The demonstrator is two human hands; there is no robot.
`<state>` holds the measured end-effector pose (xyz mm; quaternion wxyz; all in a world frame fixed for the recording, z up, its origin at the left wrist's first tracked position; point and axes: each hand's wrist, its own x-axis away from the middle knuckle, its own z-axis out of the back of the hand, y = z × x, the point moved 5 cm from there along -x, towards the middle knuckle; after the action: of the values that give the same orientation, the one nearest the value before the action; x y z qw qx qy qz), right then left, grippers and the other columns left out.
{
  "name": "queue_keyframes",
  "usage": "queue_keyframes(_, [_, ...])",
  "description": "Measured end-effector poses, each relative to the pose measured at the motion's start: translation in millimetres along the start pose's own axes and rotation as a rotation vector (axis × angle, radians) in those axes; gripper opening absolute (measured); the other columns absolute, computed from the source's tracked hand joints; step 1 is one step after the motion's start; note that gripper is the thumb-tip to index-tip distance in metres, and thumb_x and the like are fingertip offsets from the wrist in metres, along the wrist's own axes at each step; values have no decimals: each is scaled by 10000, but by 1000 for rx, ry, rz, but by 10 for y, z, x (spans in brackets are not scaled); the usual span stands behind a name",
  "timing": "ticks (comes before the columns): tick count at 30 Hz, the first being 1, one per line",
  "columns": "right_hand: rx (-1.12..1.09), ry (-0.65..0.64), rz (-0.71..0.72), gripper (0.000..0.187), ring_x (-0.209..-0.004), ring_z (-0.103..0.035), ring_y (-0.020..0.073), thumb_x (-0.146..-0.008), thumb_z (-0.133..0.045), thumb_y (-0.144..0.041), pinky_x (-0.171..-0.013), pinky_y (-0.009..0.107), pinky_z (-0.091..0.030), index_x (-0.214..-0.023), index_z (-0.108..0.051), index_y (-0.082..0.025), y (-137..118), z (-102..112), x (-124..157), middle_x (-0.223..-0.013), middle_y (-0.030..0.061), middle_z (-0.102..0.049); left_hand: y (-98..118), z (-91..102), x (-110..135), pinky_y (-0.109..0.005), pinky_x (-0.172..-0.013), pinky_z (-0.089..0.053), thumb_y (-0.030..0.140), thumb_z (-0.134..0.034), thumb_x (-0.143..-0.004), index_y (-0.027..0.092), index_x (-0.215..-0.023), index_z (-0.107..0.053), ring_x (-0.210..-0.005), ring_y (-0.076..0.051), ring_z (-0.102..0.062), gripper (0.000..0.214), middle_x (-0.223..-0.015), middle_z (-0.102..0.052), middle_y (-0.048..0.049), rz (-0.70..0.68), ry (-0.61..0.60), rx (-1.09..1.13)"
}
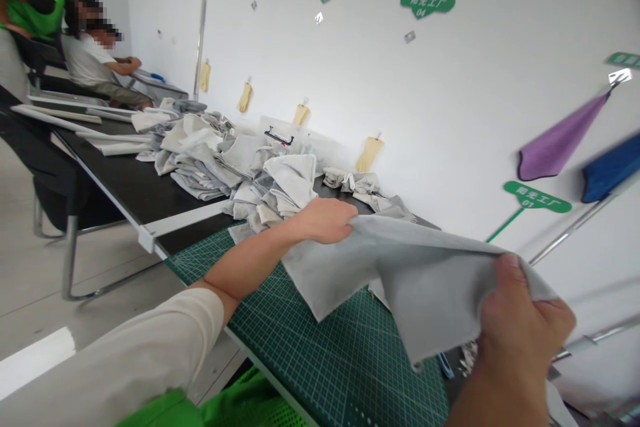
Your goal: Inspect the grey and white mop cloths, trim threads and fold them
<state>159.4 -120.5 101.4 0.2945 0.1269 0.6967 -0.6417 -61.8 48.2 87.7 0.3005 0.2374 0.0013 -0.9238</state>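
Note:
A light grey cloth (430, 280) is stretched between my two hands above a green cutting mat (320, 360). Its top edge is pulled fairly straight, while the lower part hangs in loose folds over the mat. My left hand (330, 220) is closed on the far left corner. On the near right end, my right hand (525, 320) is closed with the thumb pressed on top of the fabric. Just beyond my left hand lies a big heap of grey and off-white cloths (200, 150), some of them folded in stacks.
Black tables (150, 190) with white edges run away to the left, a black chair (55, 173) beside them. Two people (95, 57) are at the far end. Yellow gloves (370, 153) and purple cloth (565, 137) hang on the wall. A blue-handled tool (445, 365) lies by the mat.

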Motion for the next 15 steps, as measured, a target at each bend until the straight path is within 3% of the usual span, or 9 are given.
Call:
queue_keyframes(3, [260,0,-88,474,-964,-584,303,-711,-626,-440,-768,355,-451,-954,-686,-36,-38,172,-106,-893,153,-650,-50,-6,-46,-329,-682,-451,326,-449,-790,195,-866,-627,-854,-259,-626,233,-928,-677,-98,-10,-2,26])
queue_keyframes(5, [350,13,-70,482,-923,-587,322,-724,-594,-462,-733,376,-439,-911,-690,-29,-66,260,-141,-804,147,-633,-104,-40,-101,-325,-679,-446,319,-450,-781,199,-880,-636,-863,-259,-623,243,-943,-677,-96,-1,-13,28])
queue_keyframes(11, [333,139,-39,470,-889,-587,334,-709,-580,-462,-685,391,-430,-898,-694,-47,-53,405,-214,-762,131,-611,-382,-252,-356,-296,-654,-425,328,-500,-714,190,-833,-669,-834,-242,-613,248,-921,-679,-94,61,-105,96])
queue_keyframes(15, [352,188,-62,418,-902,-587,350,-699,-570,-449,-678,415,-422,-863,-713,-92,46,478,-365,-659,114,-579,-550,-292,-461,-272,-612,-399,333,-540,-678,163,-749,-674,-725,-207,-599,228,-790,-674,-80,100,-76,180])
